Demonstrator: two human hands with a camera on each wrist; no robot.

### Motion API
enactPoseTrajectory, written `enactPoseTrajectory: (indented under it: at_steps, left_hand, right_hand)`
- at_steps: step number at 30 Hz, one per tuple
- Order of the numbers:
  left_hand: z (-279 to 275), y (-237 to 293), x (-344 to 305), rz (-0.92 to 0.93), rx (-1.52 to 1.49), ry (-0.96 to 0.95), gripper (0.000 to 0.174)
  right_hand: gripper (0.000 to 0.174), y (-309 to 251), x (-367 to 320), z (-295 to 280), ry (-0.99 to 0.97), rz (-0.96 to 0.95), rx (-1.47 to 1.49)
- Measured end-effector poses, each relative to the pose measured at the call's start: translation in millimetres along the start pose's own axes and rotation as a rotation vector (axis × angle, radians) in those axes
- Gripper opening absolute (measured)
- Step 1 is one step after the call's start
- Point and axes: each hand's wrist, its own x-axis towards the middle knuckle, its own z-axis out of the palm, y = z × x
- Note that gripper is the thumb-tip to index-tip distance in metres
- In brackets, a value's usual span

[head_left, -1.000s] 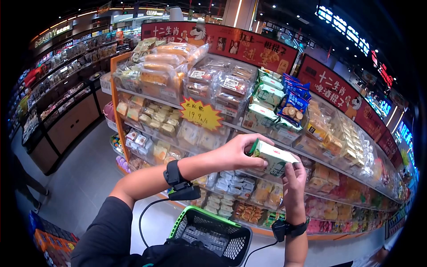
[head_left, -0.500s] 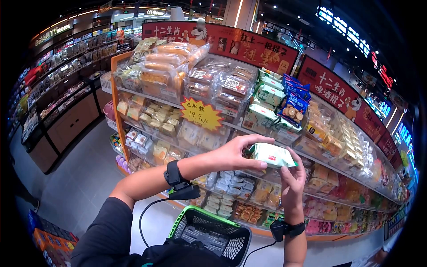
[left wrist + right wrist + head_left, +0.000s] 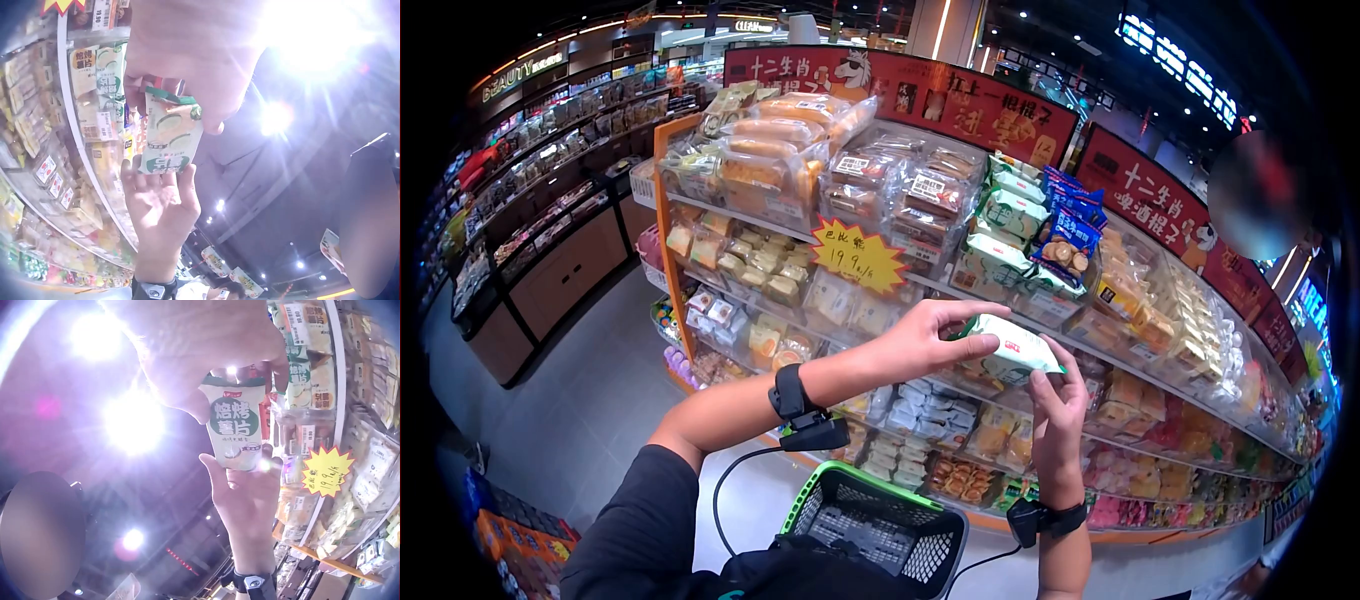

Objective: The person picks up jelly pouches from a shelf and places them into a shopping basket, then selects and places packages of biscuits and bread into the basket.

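Now the left hand [image 3: 925, 343] grips the pack's left end, thumb higher than before; one basket [image 3: 875, 525] sits at seven o'clock from that single green-and-white pack [image 3: 1015, 348]; the right hand [image 3: 1060, 412] pinches its four-o'clock end. Only the right wrist view reveals the complete green lettered oval [image 3: 234, 417].

A: what's under the round blur [image 3: 1262, 195] in the head view?
B: can't tell lol, left hand [image 3: 922, 345] hides one end of the packet [image 3: 1015, 346] too
A: plus the left wrist view chops off the starburst card [image 3: 63, 4]
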Motion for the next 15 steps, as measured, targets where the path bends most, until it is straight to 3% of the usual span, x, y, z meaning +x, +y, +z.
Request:
enactPoseTrajectory:
  at_steps: [8,12,15]
  left_hand:
    - [-0.4,-5.5,0.2,0.077,0.034,0.003,0.043]
    - [-0.5,-16.7,2.0,0.022,0.073,0.024,0.042]
    - [4.3,-35.0,-2.9,-0.057,0.266,0.076,0.038]
  right_hand:
    - [0.047,8.9,2.4,-4.1,-0.003,0.03,0.009]
    - [0.045,15.6,1.8,-4.6,0.026,0.028,0.01]
    - [0.042,39.2,-3.0,-18.4,0.037,0.139,-0.064]
